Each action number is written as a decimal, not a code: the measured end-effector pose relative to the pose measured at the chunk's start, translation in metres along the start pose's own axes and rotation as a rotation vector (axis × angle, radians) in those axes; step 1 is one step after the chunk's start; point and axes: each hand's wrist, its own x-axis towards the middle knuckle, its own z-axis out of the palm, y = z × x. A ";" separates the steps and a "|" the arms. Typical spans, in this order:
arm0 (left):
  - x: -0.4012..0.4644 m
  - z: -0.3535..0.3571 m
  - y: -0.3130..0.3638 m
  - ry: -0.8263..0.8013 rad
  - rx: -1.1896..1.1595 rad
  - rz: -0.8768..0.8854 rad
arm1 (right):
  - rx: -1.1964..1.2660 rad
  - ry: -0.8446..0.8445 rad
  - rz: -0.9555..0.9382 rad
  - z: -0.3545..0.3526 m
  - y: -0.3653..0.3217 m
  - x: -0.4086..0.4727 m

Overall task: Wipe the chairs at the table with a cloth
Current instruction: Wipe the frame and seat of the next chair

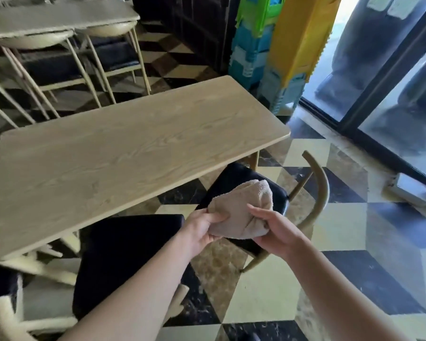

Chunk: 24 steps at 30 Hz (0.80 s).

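Both hands grip a bunched beige cloth [241, 210] (no readable writing on it): left hand [202, 230] pinches one edge, right hand [276, 232] the other, above a dark-seated chair [246, 175] beside the table [123, 143].

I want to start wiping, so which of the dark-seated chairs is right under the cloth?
The chair with the curved wooden backrest at the table's right end; the cloth, held by both hands, hangs over its seat. The other chair sits further left.
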 end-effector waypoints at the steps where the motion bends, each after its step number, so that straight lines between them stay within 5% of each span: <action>1: 0.004 0.012 -0.005 0.010 0.013 0.022 | -0.003 0.026 0.011 -0.011 -0.006 -0.005; 12: 0.039 0.121 -0.058 0.259 0.119 -0.026 | -0.158 0.177 0.049 -0.141 -0.082 -0.026; 18: 0.102 0.127 -0.089 0.509 0.064 -0.182 | -0.632 0.253 0.054 -0.178 -0.125 0.030; 24: 0.142 0.149 -0.111 0.671 -0.217 -0.329 | -1.077 0.109 0.336 -0.194 -0.139 0.100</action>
